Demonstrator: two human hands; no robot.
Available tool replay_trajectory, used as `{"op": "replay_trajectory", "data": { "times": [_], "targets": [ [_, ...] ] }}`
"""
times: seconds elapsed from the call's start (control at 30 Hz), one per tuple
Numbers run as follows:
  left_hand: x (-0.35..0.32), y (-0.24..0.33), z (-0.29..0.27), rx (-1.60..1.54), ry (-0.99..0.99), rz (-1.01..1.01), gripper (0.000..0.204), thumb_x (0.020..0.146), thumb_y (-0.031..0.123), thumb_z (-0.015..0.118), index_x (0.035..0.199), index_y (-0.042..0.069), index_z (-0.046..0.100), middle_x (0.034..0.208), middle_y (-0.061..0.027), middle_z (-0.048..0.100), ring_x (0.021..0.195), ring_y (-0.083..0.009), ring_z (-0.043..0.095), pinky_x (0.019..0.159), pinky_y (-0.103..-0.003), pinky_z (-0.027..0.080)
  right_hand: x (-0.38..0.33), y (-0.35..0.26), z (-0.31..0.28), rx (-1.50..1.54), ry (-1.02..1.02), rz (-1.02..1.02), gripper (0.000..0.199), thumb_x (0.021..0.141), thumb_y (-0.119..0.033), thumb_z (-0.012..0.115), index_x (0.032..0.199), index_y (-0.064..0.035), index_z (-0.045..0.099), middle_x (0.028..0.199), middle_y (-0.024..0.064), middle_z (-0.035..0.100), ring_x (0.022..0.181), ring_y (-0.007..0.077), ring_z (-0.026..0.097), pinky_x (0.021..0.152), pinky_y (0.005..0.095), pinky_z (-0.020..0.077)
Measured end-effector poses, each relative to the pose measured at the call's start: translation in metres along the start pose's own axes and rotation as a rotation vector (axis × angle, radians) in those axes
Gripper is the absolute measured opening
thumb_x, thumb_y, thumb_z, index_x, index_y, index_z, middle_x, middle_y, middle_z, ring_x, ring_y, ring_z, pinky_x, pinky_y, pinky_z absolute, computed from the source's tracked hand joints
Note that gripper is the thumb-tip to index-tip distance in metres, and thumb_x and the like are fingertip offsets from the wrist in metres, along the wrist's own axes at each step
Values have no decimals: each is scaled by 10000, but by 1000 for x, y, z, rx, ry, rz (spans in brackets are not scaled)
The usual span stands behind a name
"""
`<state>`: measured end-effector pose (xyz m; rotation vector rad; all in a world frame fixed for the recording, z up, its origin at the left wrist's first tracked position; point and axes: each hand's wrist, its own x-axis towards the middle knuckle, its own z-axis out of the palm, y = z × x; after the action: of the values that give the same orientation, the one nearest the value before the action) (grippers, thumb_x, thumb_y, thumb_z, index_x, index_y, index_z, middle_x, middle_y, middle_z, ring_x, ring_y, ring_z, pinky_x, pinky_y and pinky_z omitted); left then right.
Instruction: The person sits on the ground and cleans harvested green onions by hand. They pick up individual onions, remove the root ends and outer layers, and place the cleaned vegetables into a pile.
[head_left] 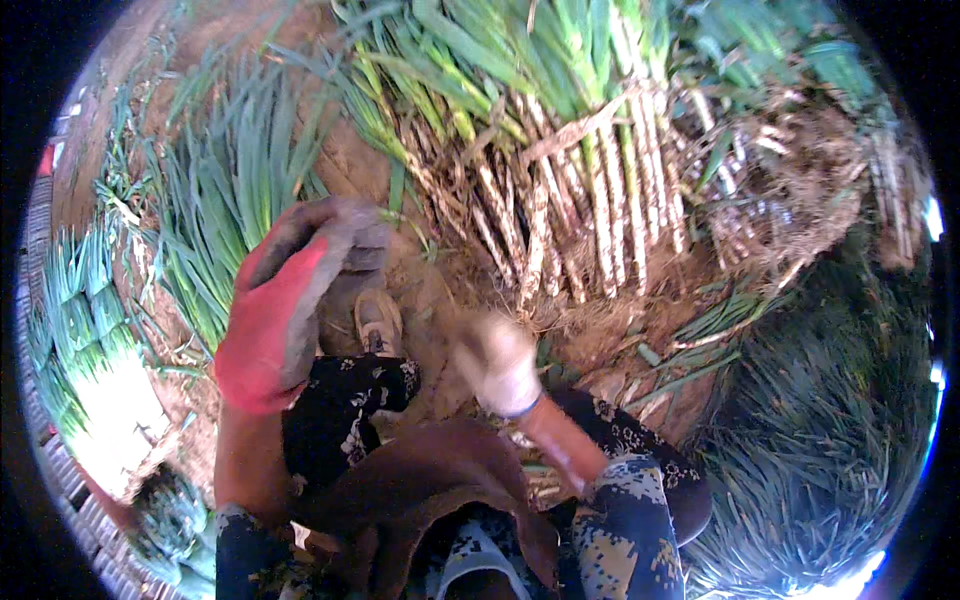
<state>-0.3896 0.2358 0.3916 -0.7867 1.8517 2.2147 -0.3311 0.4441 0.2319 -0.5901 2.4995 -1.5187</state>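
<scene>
My left hand (295, 300) wears a red and grey work glove and is raised at left of centre. Its fingers are curled together, and whatever they may hold does not show. Near the fingertips a thin green leaf (400, 218) sticks out over the soil. My right hand (497, 362), in a pale glove, is smeared by motion over bare soil, so its fingers cannot be made out. Beyond both hands lies a large pile of long green onions (620, 190), leaves pointing away and soil-covered pale stalks toward me.
Green onion leaves (225, 180) lie at the far left. Cleaner bundles with white stalks (115, 420) are at the left edge. A big dark green leafy heap (830, 430) fills the right. My shoe (378, 318) and a brown apron (440, 470) are below.
</scene>
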Motion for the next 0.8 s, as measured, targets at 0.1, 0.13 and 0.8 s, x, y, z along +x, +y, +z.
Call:
{"op": "replay_trajectory", "data": {
  "times": [0.1, 0.13, 0.8],
  "targets": [
    [-33, 13, -7, 6, -163, 238, 269, 929, 188, 541, 1124, 4, 566, 999, -103, 641, 894, -193, 620, 814, -320, 484, 60, 32, -42, -222, 569, 23, 311, 769, -100, 658, 1064, -31, 586, 940, 174, 616, 840, 340, 603, 756, 408, 496],
    [-39, 10, -10, -62, -165, 236, 288, 924, 219, 546, 1119, 9, 569, 1008, -103, 644, 891, -193, 625, 806, -324, 487, 75, 47, -58, -280, 755, 32, 314, 801, -152, 643, 1078, -18, 581, 936, 182, 619, 818, 344, 610, 742, 407, 498],
    [-69, 2, -48, 209, -32, 288, 275, 907, 206, 561, 1078, -8, 590, 951, -71, 644, 859, -144, 610, 764, -283, 492, 73, 139, -107, -853, 471, 357, 622, 701, -373, 706, 1190, -43, 509, 1032, 194, 554, 955, 361, 552, 821, 436, 477]
  ]
}}
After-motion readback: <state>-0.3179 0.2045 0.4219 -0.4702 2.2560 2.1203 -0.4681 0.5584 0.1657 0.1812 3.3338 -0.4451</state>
